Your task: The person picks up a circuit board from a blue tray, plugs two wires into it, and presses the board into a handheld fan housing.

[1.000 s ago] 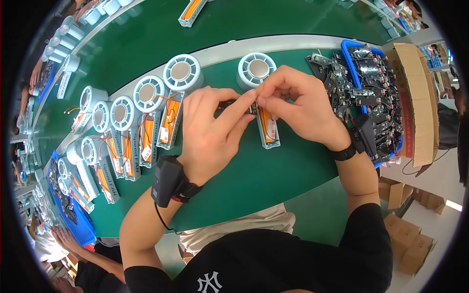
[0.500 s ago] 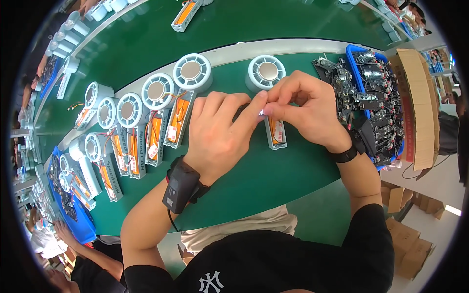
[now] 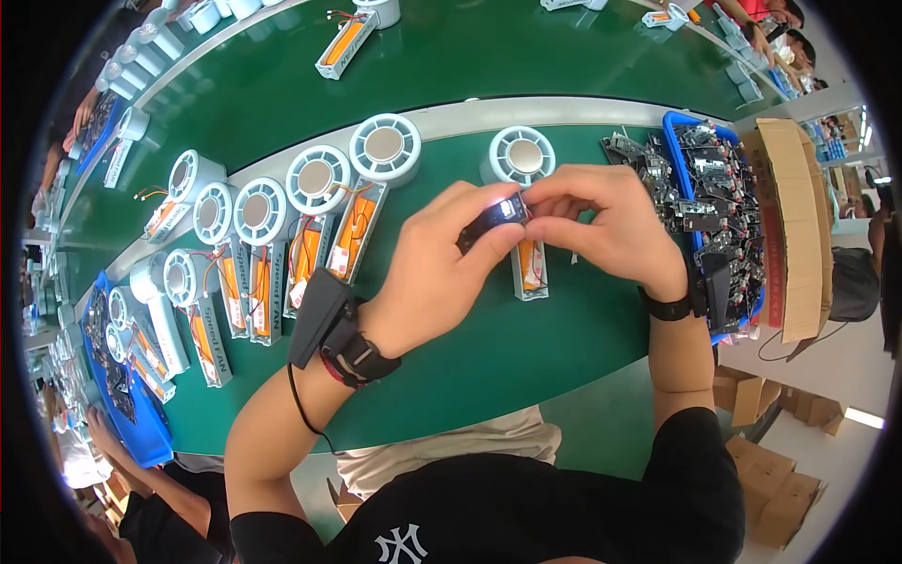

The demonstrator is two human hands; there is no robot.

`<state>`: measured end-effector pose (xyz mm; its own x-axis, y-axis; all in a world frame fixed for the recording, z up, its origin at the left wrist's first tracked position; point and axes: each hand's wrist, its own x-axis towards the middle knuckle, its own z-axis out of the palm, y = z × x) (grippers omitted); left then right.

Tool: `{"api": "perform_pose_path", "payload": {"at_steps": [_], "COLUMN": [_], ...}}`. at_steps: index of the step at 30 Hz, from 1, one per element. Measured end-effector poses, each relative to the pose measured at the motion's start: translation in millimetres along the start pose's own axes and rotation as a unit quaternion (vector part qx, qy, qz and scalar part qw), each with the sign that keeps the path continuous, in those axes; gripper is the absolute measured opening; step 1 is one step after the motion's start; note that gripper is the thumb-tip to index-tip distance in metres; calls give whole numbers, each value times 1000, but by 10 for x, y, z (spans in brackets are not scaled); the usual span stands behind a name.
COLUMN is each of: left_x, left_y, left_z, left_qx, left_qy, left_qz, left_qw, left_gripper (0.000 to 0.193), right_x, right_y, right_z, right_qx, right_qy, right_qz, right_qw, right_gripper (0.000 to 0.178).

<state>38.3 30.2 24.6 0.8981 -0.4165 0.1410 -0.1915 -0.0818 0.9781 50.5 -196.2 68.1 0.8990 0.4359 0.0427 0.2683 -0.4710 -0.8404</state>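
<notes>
Between the thumb and fingers of my left hand point(image 3: 437, 249) is a small black circuit module point(image 3: 496, 218) with a lit white display. My right hand point(image 3: 606, 226) pinches at the module's right end, where a bit of red shows; what lies between these fingertips is hidden. Just beyond my hands stands a light blue handheld fan point(image 3: 520, 155), its round slotted head facing up. The open handle point(image 3: 530, 273) of that fan extends toward me below my fingers, with an orange battery inside. My hands partly cover this fan.
Several similar open fans point(image 3: 258, 211) with loose wires stand in a row on the left of the green table point(image 3: 451, 376). At the right, a blue bin point(image 3: 678, 160) full of black circuit modules stands beside a cardboard box point(image 3: 789, 226). A conveyor belt point(image 3: 507, 56) runs beyond.
My left hand has turned, bringing the black module and its lit display into view. Both hands have shifted slightly down and right. Fans on the far belt have moved left.
</notes>
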Motion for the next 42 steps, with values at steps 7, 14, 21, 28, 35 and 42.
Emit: {"api": "perform_pose_path", "payload": {"at_steps": [7,14,21,28,35,42], "left_x": [8,-23,4,-9,54,33], "left_y": [25,-1,72,72,76,24], "left_z": [57,136,100,130,100,144], "left_qx": [-194,-112,-177,-161,-169,-174], "left_qy": [-7,32,7,11,0,29], "left_qz": [-148,-112,-216,-209,-218,-181], "left_qw": [970,987,960,964,961,967], "left_gripper": [33,32,35,34,32,30], "right_x": [6,3,-91,-127,-87,-114], "right_y": [35,4,-155,-193,-77,-303], "right_z": [104,149,275,333,292,366], "right_qx": [-27,-271,-419,-424,-428,-425], "right_qy": [40,86,89,116,106,112], "right_qz": [-48,-199,-174,-148,-146,-107], "right_qw": [998,938,887,886,886,892], "right_gripper": [14,15,15,19,22,22]}}
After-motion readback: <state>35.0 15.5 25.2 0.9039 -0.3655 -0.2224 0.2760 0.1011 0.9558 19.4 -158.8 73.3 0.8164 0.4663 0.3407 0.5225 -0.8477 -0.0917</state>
